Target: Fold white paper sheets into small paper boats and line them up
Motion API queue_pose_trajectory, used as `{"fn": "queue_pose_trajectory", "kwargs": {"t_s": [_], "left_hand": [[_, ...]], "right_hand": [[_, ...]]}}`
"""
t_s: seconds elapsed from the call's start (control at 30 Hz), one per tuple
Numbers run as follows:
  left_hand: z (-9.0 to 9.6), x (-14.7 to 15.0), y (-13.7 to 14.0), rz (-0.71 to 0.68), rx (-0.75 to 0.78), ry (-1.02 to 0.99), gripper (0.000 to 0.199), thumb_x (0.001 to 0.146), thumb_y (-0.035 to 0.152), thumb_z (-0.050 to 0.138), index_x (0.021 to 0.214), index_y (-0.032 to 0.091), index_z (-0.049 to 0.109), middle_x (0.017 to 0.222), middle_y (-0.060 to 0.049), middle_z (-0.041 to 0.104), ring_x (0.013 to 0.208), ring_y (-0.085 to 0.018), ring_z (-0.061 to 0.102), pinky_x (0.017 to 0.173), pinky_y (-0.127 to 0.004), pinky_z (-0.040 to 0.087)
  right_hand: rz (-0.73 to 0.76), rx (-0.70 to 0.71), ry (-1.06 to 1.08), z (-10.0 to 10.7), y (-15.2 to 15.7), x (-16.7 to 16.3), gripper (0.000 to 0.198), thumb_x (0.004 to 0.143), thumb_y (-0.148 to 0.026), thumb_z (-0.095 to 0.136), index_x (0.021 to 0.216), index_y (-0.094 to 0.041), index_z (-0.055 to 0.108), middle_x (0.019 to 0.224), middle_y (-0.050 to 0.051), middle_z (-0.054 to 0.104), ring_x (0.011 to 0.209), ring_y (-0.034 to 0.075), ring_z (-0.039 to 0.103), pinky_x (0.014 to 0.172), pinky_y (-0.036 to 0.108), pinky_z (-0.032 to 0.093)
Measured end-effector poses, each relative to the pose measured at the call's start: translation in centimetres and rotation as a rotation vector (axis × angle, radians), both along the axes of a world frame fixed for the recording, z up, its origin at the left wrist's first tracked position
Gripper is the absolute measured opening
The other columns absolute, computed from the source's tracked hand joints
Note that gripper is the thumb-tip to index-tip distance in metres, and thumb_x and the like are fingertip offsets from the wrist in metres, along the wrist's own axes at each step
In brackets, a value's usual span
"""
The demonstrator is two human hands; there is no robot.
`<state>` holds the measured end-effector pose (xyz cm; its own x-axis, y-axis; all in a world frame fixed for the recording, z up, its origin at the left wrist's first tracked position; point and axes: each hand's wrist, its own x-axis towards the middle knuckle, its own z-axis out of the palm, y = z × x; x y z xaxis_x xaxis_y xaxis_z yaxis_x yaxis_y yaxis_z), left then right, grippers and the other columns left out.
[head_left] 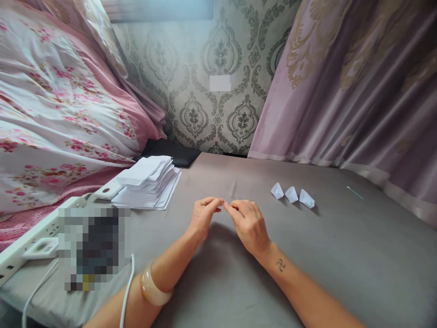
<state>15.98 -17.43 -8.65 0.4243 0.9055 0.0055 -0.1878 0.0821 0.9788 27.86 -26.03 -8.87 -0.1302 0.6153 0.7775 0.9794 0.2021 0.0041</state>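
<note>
My left hand (204,217) and my right hand (251,225) meet over the middle of the grey sheet (235,282), fingertips close together. Both are closed in a pinch. Whatever sits between the fingers is too small and too covered to make out. To the right of my hands, three small folded white paper pieces (292,195) stand in a row. Left of them and farther back lies a thick, uneven stack of white paper (150,184). A pale bangle (153,288) rings my left forearm.
A white power strip (37,223) runs along the left edge with a plugged-in adapter (43,248). A white cable (127,291) passes by my left forearm. Beside it is a blurred-out patch (99,246). A flat black item (180,154) lies behind the stack. A thin pale stick (355,192) lies far right.
</note>
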Motion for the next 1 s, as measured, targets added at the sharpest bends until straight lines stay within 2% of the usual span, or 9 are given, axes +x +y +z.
{"fn": "queue_pose_trajectory", "kwargs": {"t_s": [0.13,0.3,0.57,0.83,1.0], "left_hand": [[-0.11,0.17,-0.02,0.013,0.049,0.052,0.017,0.068,0.031,0.066,0.061,0.016,0.069,0.063,-0.002,0.063,0.071,-0.015,0.054,0.068,-0.025,0.041],[-0.04,0.3,-0.07,0.0,0.033,0.053,0.018,0.069,0.032,0.067,0.064,0.015,0.069,0.065,-0.001,0.063,0.069,-0.013,0.052,0.069,-0.024,0.04],[0.47,-0.31,0.28,-0.167,-0.075,-0.012,0.018,0.067,0.032,0.069,0.066,0.014,0.068,0.072,-0.005,0.063,0.079,-0.018,0.058,0.079,-0.03,0.045],[0.1,0.0,0.24,-0.048,-0.071,0.009,0.013,0.066,0.027,0.068,0.062,0.015,0.065,0.068,-0.002,0.06,0.074,-0.015,0.054,0.075,-0.027,0.042],[-0.31,0.18,0.25,0.0,-0.017,0.009,0.016,0.068,0.03,0.068,0.062,0.016,0.065,0.065,0.0,0.061,0.07,-0.013,0.053,0.071,-0.025,0.04]], "right_hand": [[-0.012,0.001,-0.016,0.11,0.07,-0.05,0.028,0.09,-0.008,0.045,0.107,-0.018,0.064,0.087,0.007,0.065,0.082,0.017,0.054,0.073,0.03,0.04],[-0.013,0.006,-0.055,0.0,0.08,-0.01,0.025,0.09,-0.009,0.045,0.105,-0.017,0.064,0.086,0.006,0.065,0.082,0.017,0.054,0.075,0.031,0.04],[-0.027,0.003,-0.024,0.02,0.06,0.28,0.022,0.09,-0.01,0.049,0.104,-0.016,0.064,0.088,0.006,0.065,0.082,0.016,0.054,0.075,0.03,0.04],[-0.013,-0.006,-0.078,0.03,0.0,0.04,0.024,0.09,-0.009,0.046,0.104,-0.016,0.064,0.089,0.006,0.065,0.084,0.017,0.054,0.077,0.031,0.04],[-0.035,-0.041,-0.016,-0.06,0.09,-0.14,0.023,0.09,-0.009,0.047,0.103,-0.017,0.064,0.088,0.006,0.065,0.082,0.018,0.055,0.074,0.031,0.04]]}}
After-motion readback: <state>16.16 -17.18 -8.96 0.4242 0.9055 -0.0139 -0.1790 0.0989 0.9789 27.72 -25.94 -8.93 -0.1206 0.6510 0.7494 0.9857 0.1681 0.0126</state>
